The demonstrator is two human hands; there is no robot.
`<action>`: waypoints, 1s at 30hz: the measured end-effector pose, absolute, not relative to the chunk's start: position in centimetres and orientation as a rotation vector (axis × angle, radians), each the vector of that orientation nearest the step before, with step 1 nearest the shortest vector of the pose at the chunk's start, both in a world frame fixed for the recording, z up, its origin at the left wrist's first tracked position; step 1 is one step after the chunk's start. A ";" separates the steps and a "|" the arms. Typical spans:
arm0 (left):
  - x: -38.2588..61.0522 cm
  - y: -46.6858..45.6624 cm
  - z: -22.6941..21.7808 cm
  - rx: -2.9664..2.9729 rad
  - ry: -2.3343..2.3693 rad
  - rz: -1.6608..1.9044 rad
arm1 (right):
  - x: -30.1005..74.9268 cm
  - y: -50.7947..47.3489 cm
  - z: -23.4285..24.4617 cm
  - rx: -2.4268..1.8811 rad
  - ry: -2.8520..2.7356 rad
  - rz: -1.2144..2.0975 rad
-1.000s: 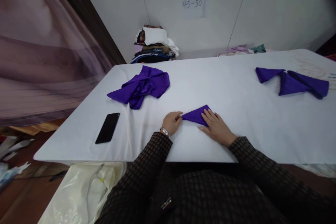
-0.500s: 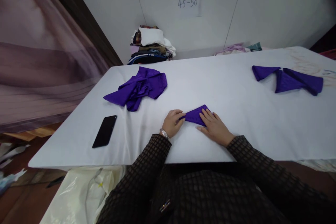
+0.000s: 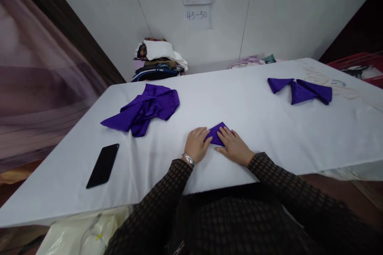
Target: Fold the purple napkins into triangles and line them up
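A small folded purple napkin (image 3: 217, 132) lies on the white table (image 3: 263, 127) just in front of me. My left hand (image 3: 197, 144), with a watch at the wrist, rests on its left part with fingers stretched flat. My right hand (image 3: 233, 146) lies flat on its right part, fingers extended. Only a small wedge of purple cloth shows between the two hands.
A crumpled pile of purple napkins (image 3: 143, 107) lies at the left. Folded purple napkins (image 3: 302, 90) sit at the far right. A black phone (image 3: 103, 165) lies near the left front edge. Stacked clothes (image 3: 158, 59) stand against the wall, and a red crate (image 3: 359, 65) at the right.
My left hand has slid right over the napkin's left tip, so the visible cloth is smaller. Its fingers went from a pinch to flat. The camera view shifted rightward.
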State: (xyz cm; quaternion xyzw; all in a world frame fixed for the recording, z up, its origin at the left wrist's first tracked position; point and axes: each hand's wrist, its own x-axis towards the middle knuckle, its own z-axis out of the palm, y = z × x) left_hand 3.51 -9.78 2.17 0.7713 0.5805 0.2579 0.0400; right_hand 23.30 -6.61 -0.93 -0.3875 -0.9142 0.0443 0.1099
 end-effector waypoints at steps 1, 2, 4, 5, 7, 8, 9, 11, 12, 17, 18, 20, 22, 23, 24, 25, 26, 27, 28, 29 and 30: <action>4.5 -9.6 2.3 2.422 1.701 0.732 | 23.3 -6.6 -0.9 -1.137 -2.685 0.129; 5.4 -9.3 2.2 2.471 1.634 0.660 | 23.3 -6.6 -0.9 -1.135 -2.686 0.131; 6.6 -8.8 1.7 2.514 1.574 0.518 | 23.3 -6.7 -0.9 -1.130 -2.692 0.139; 6.9 -8.5 1.3 2.509 1.577 0.457 | 23.3 -6.7 -0.9 -1.130 -2.696 0.141; 7.0 -8.1 0.4 2.478 1.605 0.374 | 23.3 -6.6 -0.9 -1.131 -2.704 0.141; 6.9 -7.9 0.1 2.464 1.616 0.347 | 23.3 -6.6 -0.9 -1.131 -2.707 0.139; 6.7 -7.8 -0.2 2.456 1.619 0.329 | 23.3 -6.6 -0.9 -1.127 -2.709 0.137; 6.5 -7.8 -0.4 2.453 1.617 0.314 | 23.4 -6.5 -0.9 -1.118 -2.712 0.138; 6.4 -7.8 -0.4 2.454 1.616 0.309 | 23.5 -6.5 -0.9 -1.113 -2.712 0.142; 6.5 -7.8 -0.4 2.483 1.626 0.260 | 25.0 -7.2 -0.9 -1.089 -2.702 0.172; 6.6 -7.8 -0.5 2.492 1.636 0.246 | 25.5 -7.5 -0.9 -1.080 -2.702 0.172; 6.6 -7.8 -0.5 2.505 1.654 0.215 | 26.8 -8.2 -0.9 -1.067 -2.709 0.171; 6.6 -7.7 -0.5 2.504 1.662 0.182 | 28.1 -9.1 -0.8 -1.066 -2.725 0.171; 6.6 -7.7 -0.5 2.500 1.665 0.172 | 28.7 -9.5 -0.8 -1.068 -2.734 0.170; 6.6 -7.7 -0.5 2.494 1.667 0.166 | 29.3 -9.9 -0.7 -1.071 -2.743 0.170; 6.6 -7.7 -0.5 2.489 1.669 0.163 | 29.8 -10.3 -0.6 -1.075 -2.749 0.169; 6.6 -7.6 -0.6 2.486 1.670 0.163 | 30.3 -10.6 -0.5 -1.081 -2.753 0.168; 6.6 -7.6 -0.6 2.483 1.670 0.162 | 30.6 -11.0 -0.5 -1.088 -2.754 0.167; 6.6 -7.6 -0.6 2.482 1.669 0.162 | 31.0 -11.3 -0.4 -1.096 -2.754 0.167; 6.6 -7.6 -0.6 2.483 1.668 0.162 | 31.2 -11.6 -0.4 -1.102 -2.755 0.171; 6.6 -7.5 -0.7 2.484 1.667 0.163 | 31.5 -11.9 -0.3 -1.109 -2.756 0.177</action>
